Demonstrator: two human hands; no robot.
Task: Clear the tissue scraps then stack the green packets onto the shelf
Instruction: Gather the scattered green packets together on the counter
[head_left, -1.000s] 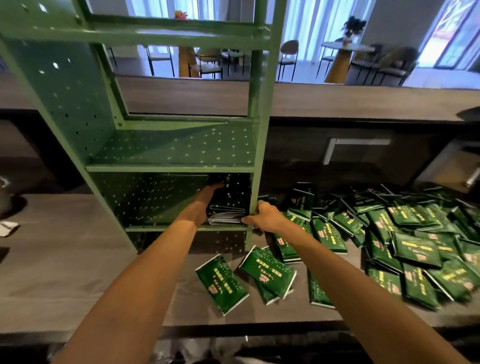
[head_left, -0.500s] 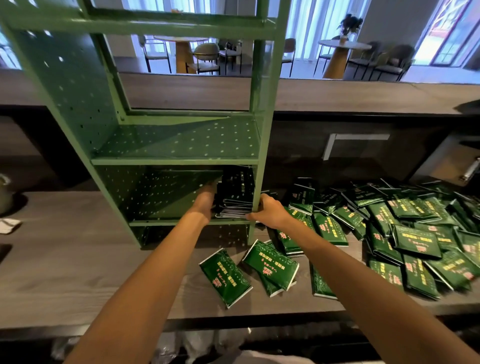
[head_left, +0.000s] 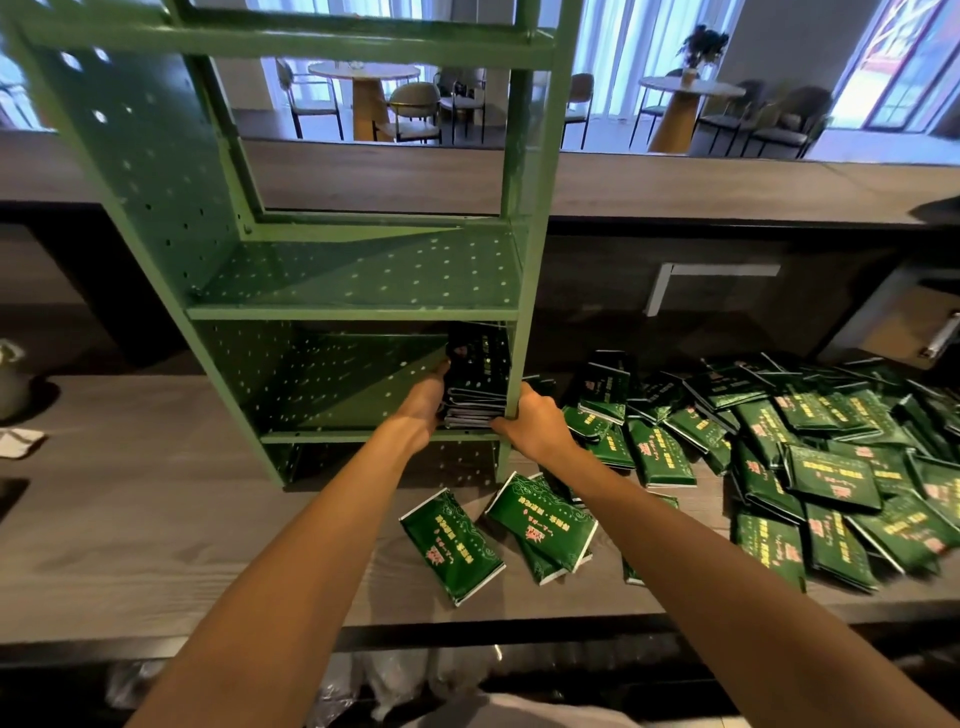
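A stack of green packets (head_left: 478, 384) sits on the lower tier of the green perforated shelf (head_left: 363, 312), pushed against its right wall. My left hand (head_left: 428, 402) lies flat against the stack's left side, fingers reaching into the shelf. My right hand (head_left: 532, 423) is at the shelf's front right post, and its fingertips touch the stack's lower front edge. Two loose packets (head_left: 452, 545) (head_left: 543, 522) lie on the counter in front of the shelf. A white tissue scrap (head_left: 18, 441) lies at the far left.
A big heap of several green packets (head_left: 831, 467) covers the dark wooden counter (head_left: 156, 519) to the right. A grey rounded object (head_left: 10, 384) stands at the left edge. The shelf's upper tier holds nothing. A raised ledge runs behind.
My left hand has drawn back from over the stack to its left side. The right hand stays by the post. The view has shifted a little closer.
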